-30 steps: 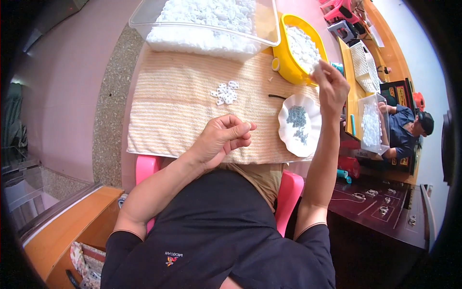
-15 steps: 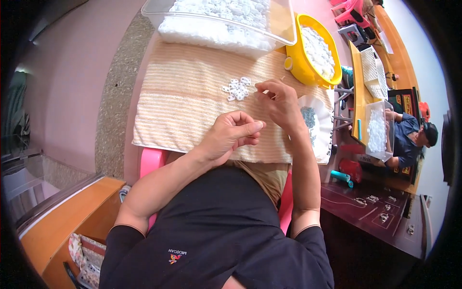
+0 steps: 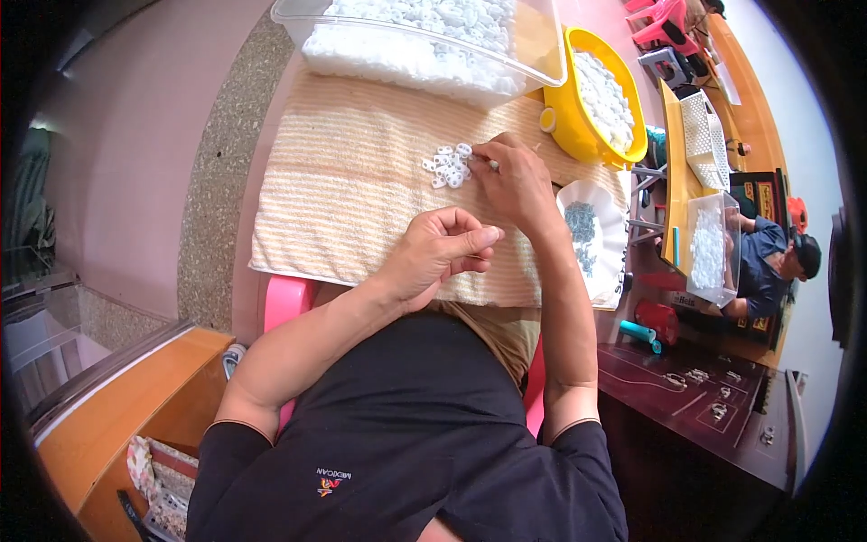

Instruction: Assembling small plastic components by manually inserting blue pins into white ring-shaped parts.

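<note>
A small pile of white plastic pieces with holes [image 3: 447,166] lies on a striped beige towel [image 3: 343,172]. At the pile's right edge, my right hand [image 3: 517,181] reaches down with its fingers bent together. A pale spot shows between those fingers, too small to tell as a piece or a nail. Nearer to me, my left hand [image 3: 442,253] is held over the towel, thumb pressed against the forefinger. Whatever sits in that pinch is hidden. Beside my right forearm stands a white fluted dish [image 3: 607,200] with small dark grey bits [image 3: 581,226] in it.
A clear bin [image 3: 533,77] heaped with white pieces stands at the far edge. Right of it is a yellow tub [image 3: 564,131] holding more white pieces. A co-worker [image 3: 772,262] sits at the right by another clear bin [image 3: 722,280]. A pink chair [image 3: 287,303] is under me.
My right hand has moved left and slightly away from me to the pile's edge. The left hand keeps its pinch almost in place. The view has shifted slightly.
</note>
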Available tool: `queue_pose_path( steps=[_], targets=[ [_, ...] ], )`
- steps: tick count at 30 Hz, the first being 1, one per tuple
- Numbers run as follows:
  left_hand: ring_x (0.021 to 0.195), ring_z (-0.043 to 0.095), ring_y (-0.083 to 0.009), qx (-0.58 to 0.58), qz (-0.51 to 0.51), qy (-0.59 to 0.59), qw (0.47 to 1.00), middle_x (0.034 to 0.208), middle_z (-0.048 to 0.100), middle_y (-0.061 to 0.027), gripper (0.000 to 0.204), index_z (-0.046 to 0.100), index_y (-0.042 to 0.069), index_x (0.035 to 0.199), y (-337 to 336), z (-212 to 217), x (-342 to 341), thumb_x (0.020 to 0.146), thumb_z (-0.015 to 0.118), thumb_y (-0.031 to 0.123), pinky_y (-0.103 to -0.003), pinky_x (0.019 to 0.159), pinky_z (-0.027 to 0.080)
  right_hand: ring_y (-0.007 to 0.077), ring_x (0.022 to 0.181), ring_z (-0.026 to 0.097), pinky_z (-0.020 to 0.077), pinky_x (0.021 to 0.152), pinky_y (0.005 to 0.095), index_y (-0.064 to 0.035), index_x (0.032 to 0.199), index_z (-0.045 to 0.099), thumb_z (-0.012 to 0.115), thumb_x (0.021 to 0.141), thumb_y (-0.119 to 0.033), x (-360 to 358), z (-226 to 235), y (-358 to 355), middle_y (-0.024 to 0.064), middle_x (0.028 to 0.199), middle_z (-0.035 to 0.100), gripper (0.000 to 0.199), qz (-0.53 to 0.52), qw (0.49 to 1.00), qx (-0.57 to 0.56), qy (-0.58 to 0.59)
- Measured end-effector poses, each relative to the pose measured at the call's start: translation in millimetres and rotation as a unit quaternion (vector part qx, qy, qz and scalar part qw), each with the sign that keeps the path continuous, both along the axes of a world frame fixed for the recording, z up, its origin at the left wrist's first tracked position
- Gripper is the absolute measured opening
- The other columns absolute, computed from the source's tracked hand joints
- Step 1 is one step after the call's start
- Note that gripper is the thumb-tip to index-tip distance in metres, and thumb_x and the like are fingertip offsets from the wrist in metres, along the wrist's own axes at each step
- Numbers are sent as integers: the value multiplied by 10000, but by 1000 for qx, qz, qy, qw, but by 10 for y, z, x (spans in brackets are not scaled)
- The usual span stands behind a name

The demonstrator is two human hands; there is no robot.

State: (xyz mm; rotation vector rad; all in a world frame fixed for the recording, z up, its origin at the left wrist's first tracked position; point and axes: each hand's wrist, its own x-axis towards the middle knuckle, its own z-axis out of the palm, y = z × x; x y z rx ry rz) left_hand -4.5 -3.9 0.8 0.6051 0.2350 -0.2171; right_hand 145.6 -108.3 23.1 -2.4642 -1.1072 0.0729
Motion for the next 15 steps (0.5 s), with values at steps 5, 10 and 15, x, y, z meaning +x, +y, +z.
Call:
queue_pose_path(
  steps=[5,10,15],
  targets=[
    [778,636,-110,-4,9,3,1000,1011,672,-113,100,608,38,882,-8,-16,3,907,647,127,-263,724,565,347,825,631,496,738,418,-59,900,710,642,843,-182,-40,-48,-61,147,908,651,152,-10,999,37,-14],
    [775,630,-99,4,38,17,999,1002,672,-100,97,605,39,923,-30,-30,8,913,640,129,-260,729,560,261,718,653,505,639,331,-33,899,694,682,821,-97,-149,-17,-243,126,854,664,102,-38,989,127,67],
    [780,627,-91,-21,74,38,996,966,672,-74,123,608,40,980,-33,0,7,915,644,139,-258,738,555,94,629,558,448,563,223,26,913,659,682,840,-17,-491,139,-368,71,863,650,88,-12,966,212,147]
  ],
)
